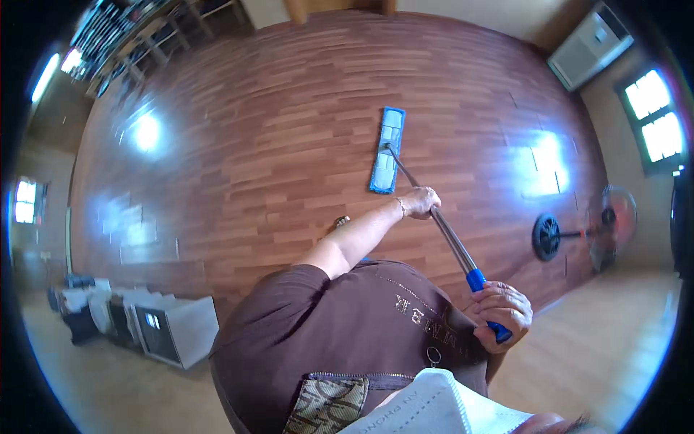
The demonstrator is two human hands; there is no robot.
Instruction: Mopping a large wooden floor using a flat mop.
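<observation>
A flat mop (389, 137) with a blue fringed pad lies on the wooden floor ahead of me. Its metal pole slants down from the pad toward my right side. My left hand (419, 202) is wrapped round the pole's lower part, the arm reaching across my body. At the upper end, my right hand (502, 315) is closed on the blue grip, which shows above and below the fingers.
A standing fan (613, 220) with a round black base is on the right. At the lower left is a white cabinet (177, 333) beside other items. Tables and chairs (148, 43) line the far left. A white appliance (590, 45) stands at the far right.
</observation>
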